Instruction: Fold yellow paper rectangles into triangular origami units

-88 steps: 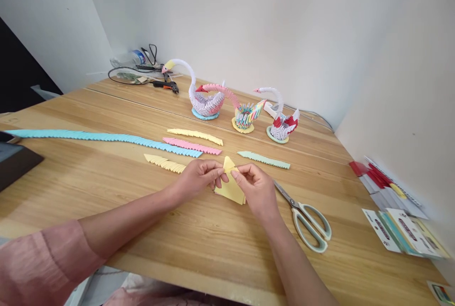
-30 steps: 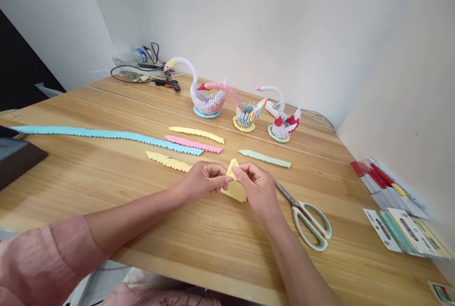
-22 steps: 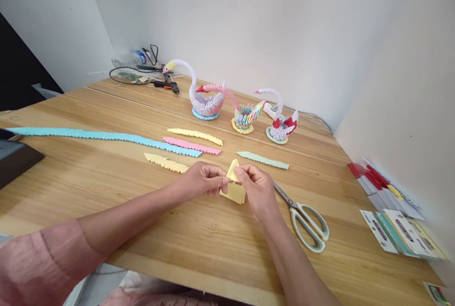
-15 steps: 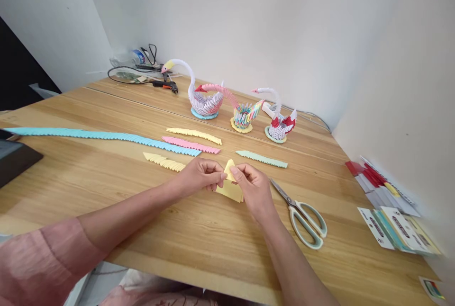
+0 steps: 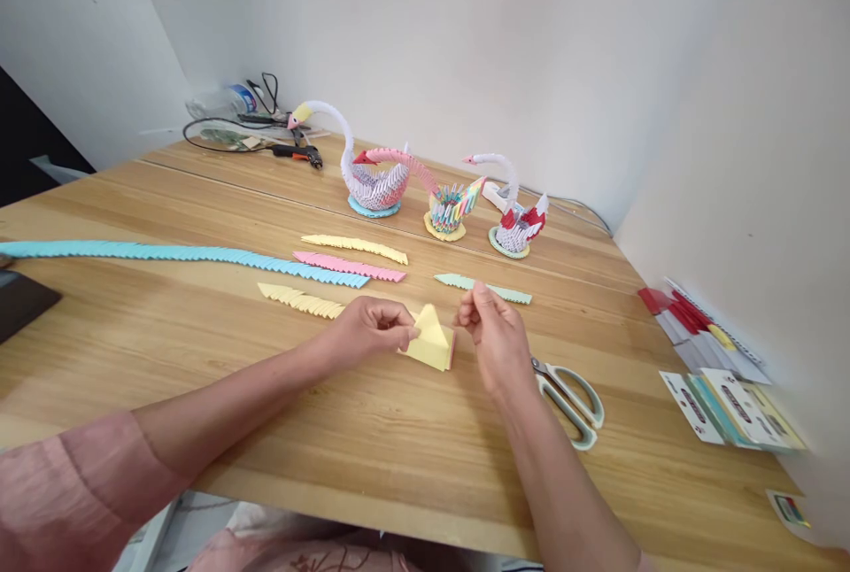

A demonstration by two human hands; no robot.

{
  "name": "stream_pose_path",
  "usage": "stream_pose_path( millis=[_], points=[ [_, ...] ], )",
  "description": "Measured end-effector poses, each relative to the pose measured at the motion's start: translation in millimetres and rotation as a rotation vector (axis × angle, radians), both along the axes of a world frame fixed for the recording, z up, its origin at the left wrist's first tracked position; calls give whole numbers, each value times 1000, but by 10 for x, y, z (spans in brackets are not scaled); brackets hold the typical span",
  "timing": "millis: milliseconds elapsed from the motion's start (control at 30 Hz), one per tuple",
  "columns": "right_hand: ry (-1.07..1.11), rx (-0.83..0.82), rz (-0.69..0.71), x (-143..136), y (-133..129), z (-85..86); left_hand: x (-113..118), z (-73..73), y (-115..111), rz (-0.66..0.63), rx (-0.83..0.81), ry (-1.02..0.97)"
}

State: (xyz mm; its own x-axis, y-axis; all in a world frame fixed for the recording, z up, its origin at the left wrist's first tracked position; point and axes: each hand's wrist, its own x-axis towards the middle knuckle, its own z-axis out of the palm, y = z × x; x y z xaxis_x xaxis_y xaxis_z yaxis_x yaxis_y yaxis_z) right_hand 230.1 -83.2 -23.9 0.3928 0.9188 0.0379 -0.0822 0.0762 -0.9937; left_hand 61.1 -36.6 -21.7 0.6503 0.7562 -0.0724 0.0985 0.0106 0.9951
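My left hand [image 5: 372, 326] pinches a folded yellow paper piece [image 5: 430, 325] between thumb and fingers; its pointed tip faces up. Directly below it is a small stack of yellow paper sheets [image 5: 433, 358] with a pinkish edge at its right. My right hand [image 5: 495, 333] is apart from the paper, to its right, with curled fingers and the thumb pressed to the index finger; nothing shows in it. Behind that hand lies a pale green strip of interlocked paper pieces [image 5: 508, 293]. Scissors [image 5: 577, 399] rest just right of my right wrist, their blades partly hidden.
Three folded-paper swans [image 5: 377, 191] stand at the back. Yellow [image 5: 355, 246], pink [image 5: 349, 267] and long blue [image 5: 199, 255] paper strips lie left of centre. A glue gun [image 5: 296, 152] and bottle [image 5: 222, 101] are far left. Paper packs [image 5: 737, 408] lie right, near the wall.
My right hand has let go of the folded yellow paper and moved to the right, its fingers curling. My left hand still holds the piece. The view has shifted slightly.
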Motion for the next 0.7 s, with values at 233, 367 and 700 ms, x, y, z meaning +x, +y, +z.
stream_pose_path(
  millis=[233, 367, 700],
  points=[
    [-241, -136, 303, -66, -63, 95, -17, -49, 57, 111, 70, 4],
    [-328, -37, 221, -95, -73, 80, -38, -25, 69, 117, -5, -36],
    [-481, 55, 255, -106, -95, 64, -82, 14, 110, -46, -254, -36]
  ],
)
